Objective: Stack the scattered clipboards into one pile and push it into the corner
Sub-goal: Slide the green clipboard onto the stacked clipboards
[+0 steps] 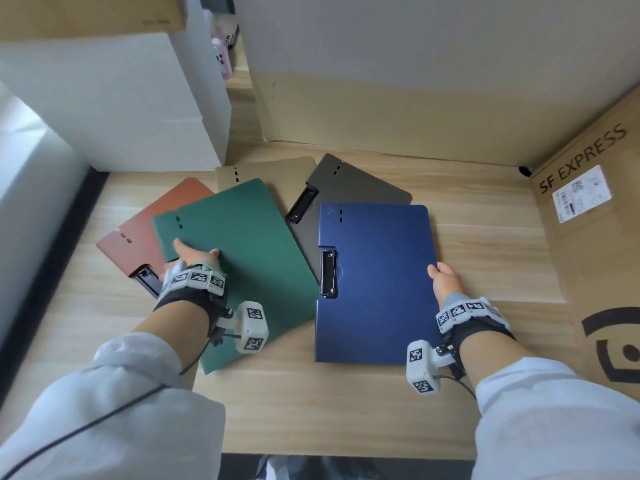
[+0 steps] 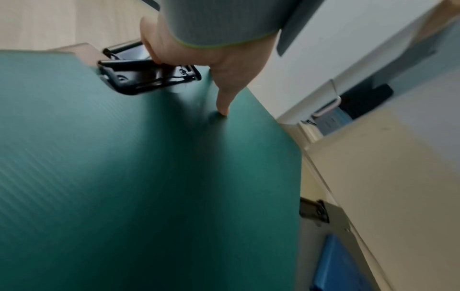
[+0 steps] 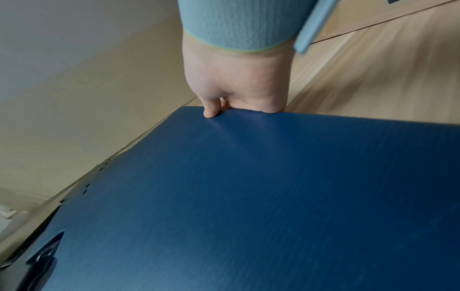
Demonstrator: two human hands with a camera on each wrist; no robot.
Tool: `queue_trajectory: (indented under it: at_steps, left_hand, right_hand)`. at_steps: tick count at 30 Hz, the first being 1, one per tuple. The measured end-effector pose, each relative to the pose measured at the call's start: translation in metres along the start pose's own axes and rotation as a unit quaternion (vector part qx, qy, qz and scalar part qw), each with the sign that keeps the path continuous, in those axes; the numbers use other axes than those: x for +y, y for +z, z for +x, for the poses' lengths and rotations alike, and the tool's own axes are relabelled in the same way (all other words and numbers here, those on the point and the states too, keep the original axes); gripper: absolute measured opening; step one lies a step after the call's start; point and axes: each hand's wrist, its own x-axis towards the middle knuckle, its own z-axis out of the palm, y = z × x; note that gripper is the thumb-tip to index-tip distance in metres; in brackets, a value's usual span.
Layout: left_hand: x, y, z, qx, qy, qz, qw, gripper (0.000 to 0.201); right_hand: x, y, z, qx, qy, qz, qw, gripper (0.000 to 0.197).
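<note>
on the desk [image 1: 485,209], left grip [image 1: 194,259] holds green clipboard [image 1: 242,265], right grip [image 1: 445,280] seemingly blue clipboard [image 1: 377,282].

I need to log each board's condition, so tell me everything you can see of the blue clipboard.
The blue clipboard is a dark navy folder-style board, plastic-looking with a fine ribbed texture. A black metal clip sits in a notch on its left edge, with three small slots near the far left corner. Its cover is closed. It lies on the wooden table, its far left corner overlapping the grey clipboard. The right hand grips its right edge, thumb on top, fingers hidden beneath.
</note>
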Motion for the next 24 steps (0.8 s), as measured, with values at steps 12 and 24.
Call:
queue_trajectory:
  at_steps: [12, 24]
  left_hand:
    - [0.027, 0.005, -0.014, -0.125, 0.081, 0.152, 0.977, 0.047]
    - [0.066, -0.028, 0.009, -0.15, 0.138, 0.064, 0.977, 0.05]
  right_hand:
    - [-0.005, -0.01, 0.004, 0.013, 0.006, 0.001, 1.0, 0.049]
    - [0.003, -0.024, 0.008, 0.019, 0.029, -0.014, 0.999, 0.048]
